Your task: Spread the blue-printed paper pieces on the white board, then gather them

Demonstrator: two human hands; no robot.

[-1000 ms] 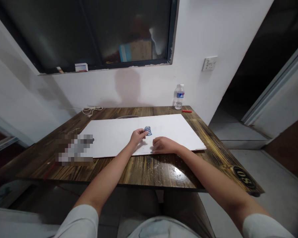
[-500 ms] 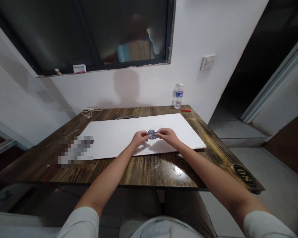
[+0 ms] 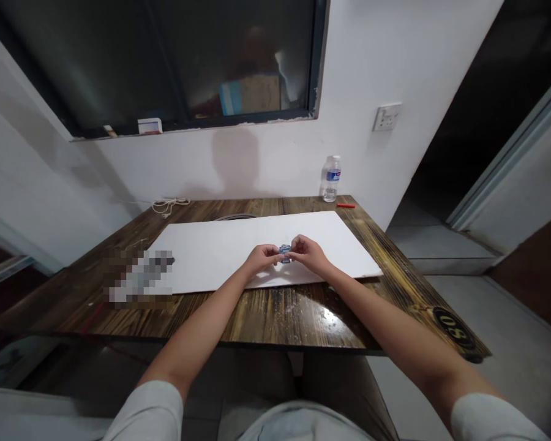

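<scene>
Between my two hands is a small blue and grey object (image 3: 285,252) with a ridged, layered look; its kind is too small to make out. My left hand (image 3: 261,257) pinches it from the left, thumb in front. From the right, my right hand (image 3: 307,253) closes its thumb and fingers on it. Both hands hover just over a white board (image 3: 211,251), which lies flat on the dark wooden table (image 3: 275,321). Soft shadows fall on the board below the fingers.
At the table's back right stand a water bottle (image 3: 331,179) and a red pen-like stick (image 3: 346,206). A white cable (image 3: 169,206) lies coiled at the back left. A blurred-out patch (image 3: 142,275) covers the board's left end. A black number plate (image 3: 454,327) marks the right corner.
The small blue object has turned a little between my fingers and shows a different side. My right hand's fingers have curled up higher. The view has shifted slightly.
</scene>
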